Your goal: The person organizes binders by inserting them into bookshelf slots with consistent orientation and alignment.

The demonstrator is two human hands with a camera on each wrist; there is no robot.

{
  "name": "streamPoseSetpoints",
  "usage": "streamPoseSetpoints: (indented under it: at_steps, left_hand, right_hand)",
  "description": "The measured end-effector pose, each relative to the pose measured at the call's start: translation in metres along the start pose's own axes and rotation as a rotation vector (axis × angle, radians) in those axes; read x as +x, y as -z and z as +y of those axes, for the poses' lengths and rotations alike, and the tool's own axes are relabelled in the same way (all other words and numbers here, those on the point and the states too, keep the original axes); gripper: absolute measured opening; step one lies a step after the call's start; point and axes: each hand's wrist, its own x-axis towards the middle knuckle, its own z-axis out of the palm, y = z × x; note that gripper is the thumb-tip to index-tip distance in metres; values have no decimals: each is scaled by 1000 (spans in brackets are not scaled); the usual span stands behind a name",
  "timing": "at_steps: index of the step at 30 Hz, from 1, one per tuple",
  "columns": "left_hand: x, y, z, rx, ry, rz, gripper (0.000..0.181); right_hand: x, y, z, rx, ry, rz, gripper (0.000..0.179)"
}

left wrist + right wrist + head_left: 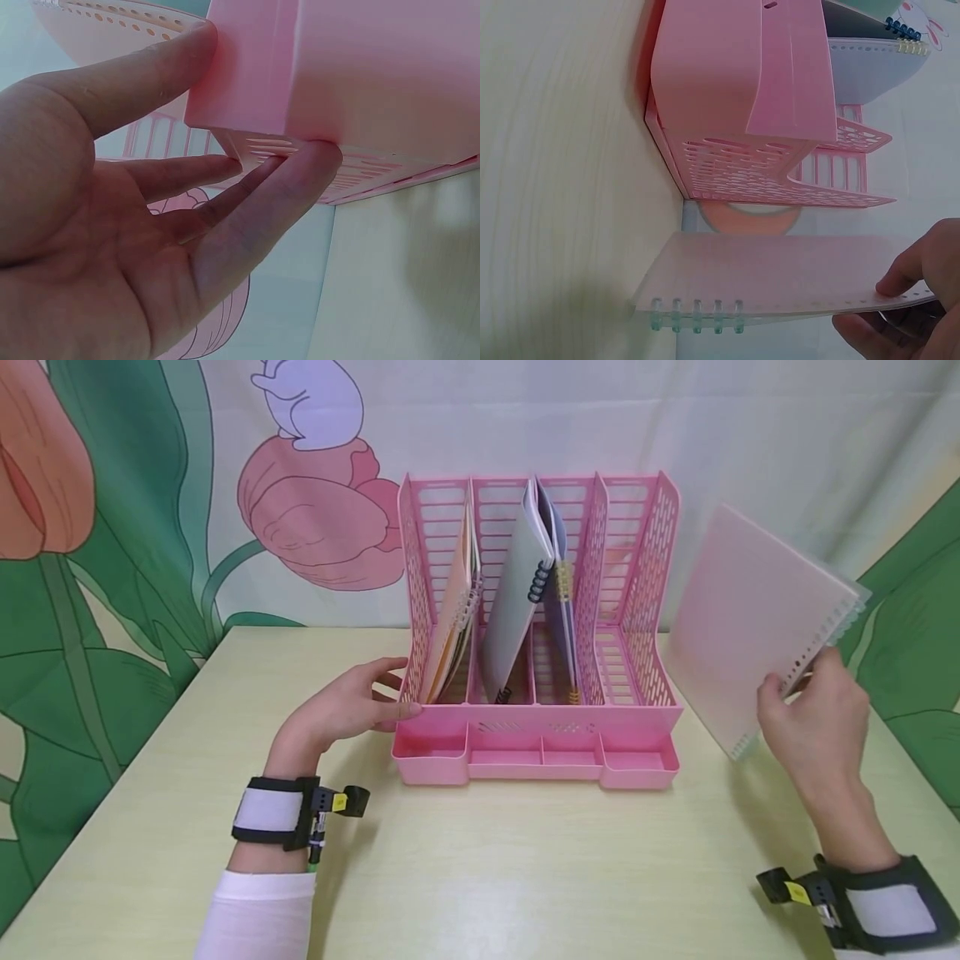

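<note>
A pink desk file organizer stands on the table, with upright mesh dividers and a row of small trays along its front. My left hand holds its front left corner; in the left wrist view the thumb lies at the front panel's edge and the fingertips touch the side. To the right of the organizer, my right hand pinches a ring-bound notebook by its bound edge, thumb on the pale pink cover. The notebook tilts, its pale green rings showing in the right wrist view.
Ring-bound notebooks lean in the organizer: an orange-pink one at left, a grey-green one and a blue-violet one mid-way. The rightmost slot shows its bare slatted base. Behind the pale table hangs a printed cloth.
</note>
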Motion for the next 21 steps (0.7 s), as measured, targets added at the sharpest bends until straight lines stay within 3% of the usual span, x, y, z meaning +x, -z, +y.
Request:
streamPoseSetpoints:
  at_steps: [21]
  left_hand:
    - [1, 0, -1, -19, -5, 1, 88]
  right_hand:
    - [0, 9, -10, 42, 6, 82, 24]
